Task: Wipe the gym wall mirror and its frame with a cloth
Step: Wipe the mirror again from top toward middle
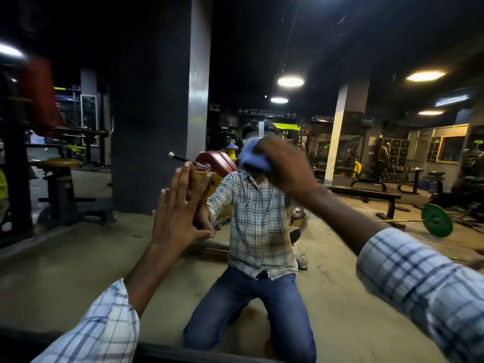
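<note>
A large wall mirror (340, 297) fills the view and reflects the gym and a kneeling person in a checked shirt. My left hand (178, 208) lies flat against the glass with straight, spread fingers, meeting its own reflection. My right hand (285, 166) grips a blue cloth (252, 155) and holds it against the mirror at about head height of the reflection. The mirror's dark bottom frame (162, 349) runs along the lower edge of the view, partly hidden by my left sleeve.
The glass reflects a dark pillar (152, 127), a brown-topped stool (59, 163) at the left, a bench (366, 195), and a barbell with a green plate (436, 220) on the floor at the right. Ceiling lights glow above.
</note>
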### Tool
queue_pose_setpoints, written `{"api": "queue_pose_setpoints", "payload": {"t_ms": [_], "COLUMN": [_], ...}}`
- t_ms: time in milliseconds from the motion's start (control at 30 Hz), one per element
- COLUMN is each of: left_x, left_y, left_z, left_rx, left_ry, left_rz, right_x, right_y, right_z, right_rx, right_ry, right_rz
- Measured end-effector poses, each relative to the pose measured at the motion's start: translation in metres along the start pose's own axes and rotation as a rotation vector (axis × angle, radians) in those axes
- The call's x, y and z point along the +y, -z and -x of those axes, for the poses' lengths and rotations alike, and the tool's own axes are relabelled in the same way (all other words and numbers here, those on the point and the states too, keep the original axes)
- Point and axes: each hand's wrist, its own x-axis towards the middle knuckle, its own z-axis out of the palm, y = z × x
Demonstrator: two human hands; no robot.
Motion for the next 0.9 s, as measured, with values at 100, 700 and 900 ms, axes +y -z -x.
{"api": "queue_pose_setpoints", "payload": {"t_ms": [100,700,900], "left_x": [-0.007,-0.026,-0.03], "left_y": [0.001,-0.009,-0.014], "left_z": [0.001,0.003,0.004], "left_rx": [-0.01,0.03,0.057], "left_ry": [-0.012,-0.079,-0.089], "left_rz": [-0.006,0.009,0.015], "right_x": [0.034,-0.02,-0.092], "right_y": [0.048,0.0,-0.07], "right_z": [-0.028,0.002,0.064], "right_rx": [0.435,0.447,-0.122], "right_ry": [-0.276,-0.418,-0.103], "right_rz": [-0.035,-0.08,-0.1]}}
